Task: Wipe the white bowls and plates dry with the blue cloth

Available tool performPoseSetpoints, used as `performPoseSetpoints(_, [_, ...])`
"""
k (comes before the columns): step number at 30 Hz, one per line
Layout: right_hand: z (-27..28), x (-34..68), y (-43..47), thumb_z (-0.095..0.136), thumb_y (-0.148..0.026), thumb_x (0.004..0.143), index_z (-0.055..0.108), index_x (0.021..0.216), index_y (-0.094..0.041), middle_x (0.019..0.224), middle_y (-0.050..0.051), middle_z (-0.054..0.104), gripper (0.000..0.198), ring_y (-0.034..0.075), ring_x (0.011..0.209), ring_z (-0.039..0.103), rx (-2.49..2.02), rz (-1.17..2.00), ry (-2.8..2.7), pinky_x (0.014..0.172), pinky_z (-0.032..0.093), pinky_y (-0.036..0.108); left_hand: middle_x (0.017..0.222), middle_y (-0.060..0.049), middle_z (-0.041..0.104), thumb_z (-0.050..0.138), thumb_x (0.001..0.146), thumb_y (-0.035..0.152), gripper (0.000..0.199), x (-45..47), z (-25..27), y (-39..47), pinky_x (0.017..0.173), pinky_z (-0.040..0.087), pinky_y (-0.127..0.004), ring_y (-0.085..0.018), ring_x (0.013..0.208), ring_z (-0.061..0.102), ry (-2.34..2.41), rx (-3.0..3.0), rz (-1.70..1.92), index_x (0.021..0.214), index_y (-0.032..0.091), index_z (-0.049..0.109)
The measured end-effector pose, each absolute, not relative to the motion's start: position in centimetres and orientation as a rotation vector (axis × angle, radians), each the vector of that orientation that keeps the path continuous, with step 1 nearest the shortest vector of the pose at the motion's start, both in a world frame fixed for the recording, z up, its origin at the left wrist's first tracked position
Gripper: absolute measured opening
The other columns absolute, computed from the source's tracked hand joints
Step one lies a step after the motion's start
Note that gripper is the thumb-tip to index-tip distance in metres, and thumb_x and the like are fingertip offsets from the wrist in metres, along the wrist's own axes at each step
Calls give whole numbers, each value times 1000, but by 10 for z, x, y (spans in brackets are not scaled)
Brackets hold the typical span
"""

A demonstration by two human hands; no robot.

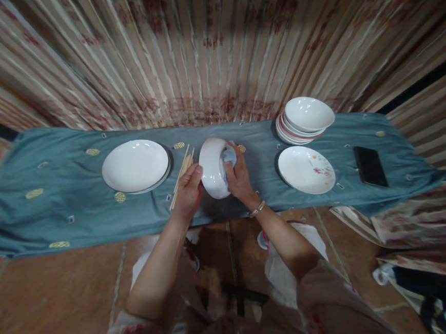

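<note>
Between my two hands a white bowl (212, 167) is held tilted on its side above the middle of the cloth-covered table. My left hand (190, 187) grips its near left side, thumb on the outer wall. On the right, my right hand (240, 174) is closed around the bowl's other side, its thumb toward the hollow. A pale bluish patch (230, 155) shows by that thumb; I cannot make out whether it is a cloth or part of the bowl. Several wooden chopsticks (182, 176) lie just left of the bowl, partly behind my left hand.
White plates (135, 165) are stacked at the left. To the right lies a flower-patterned plate (303, 168), with a stack of bowls (307, 117) behind it. A black phone (370, 166) rests farther right on the green tablecloth (70, 186). Pleated curtains (200, 57) hang behind the table.
</note>
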State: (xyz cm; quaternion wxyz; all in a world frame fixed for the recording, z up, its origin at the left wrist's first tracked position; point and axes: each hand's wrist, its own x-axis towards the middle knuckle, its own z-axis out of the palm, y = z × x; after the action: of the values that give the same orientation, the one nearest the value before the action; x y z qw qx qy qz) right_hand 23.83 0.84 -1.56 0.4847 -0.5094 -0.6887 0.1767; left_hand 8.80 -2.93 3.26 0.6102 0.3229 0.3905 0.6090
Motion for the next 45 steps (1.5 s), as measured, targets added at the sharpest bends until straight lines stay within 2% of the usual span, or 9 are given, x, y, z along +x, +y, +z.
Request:
performPoseSetpoints(6, [-27,238,2,18,-63,103,29,158,-16,157,17,44,73,26,151,36,-1297,465,-1612,125,30,50,89,-5,75,84,71,48,38,88,33,-29,86,58,-34,-24,97,71,921,745,1422,91,19,71])
performPoseSetpoints(12, [-34,237,-15,22,-63,102,37,154,-14,156,18,45,73,27,151,35,-1331,530,-1553,126,27,51,89,-6,74,82,75,46,33,89,34,-27,90,58,-36,-26,101,70,919,740,1444,90,18,70])
performPoseSetpoints(17, [-35,238,-33,25,-64,102,39,153,-16,155,17,46,72,26,151,35,-1321,568,-1534,126,28,52,86,-4,74,84,72,48,35,89,32,-26,90,58,-35,-22,91,71,949,728,1467,86,19,69])
performPoseSetpoints(22, [-34,238,-49,26,-63,102,30,157,-13,161,19,37,75,27,156,25,-1326,612,-1583,128,22,53,85,-3,74,83,72,50,36,88,31,-25,86,59,-31,-19,85,72,952,731,1484,87,20,70])
performPoseSetpoints(29, [-39,237,-65,29,-57,104,19,160,-10,168,20,21,74,26,159,11,-1340,615,-1692,130,15,53,94,-7,75,83,73,52,40,86,26,-20,86,58,-33,-26,101,71,963,730,1480,92,19,71])
performPoseSetpoints(37, [-42,240,-78,34,-49,104,16,161,-14,168,19,21,68,29,159,11,-1291,543,-1806,128,21,57,90,-5,76,86,67,54,44,84,25,-17,77,58,-28,-20,85,71,960,717,1519,89,19,72])
performPoseSetpoints(45, [-33,242,-80,37,-45,103,14,162,-18,168,18,22,69,30,158,16,-1227,457,-1967,126,23,60,90,-6,77,86,70,49,41,86,28,-18,80,59,-31,-21,86,72,986,680,1505,91,17,73])
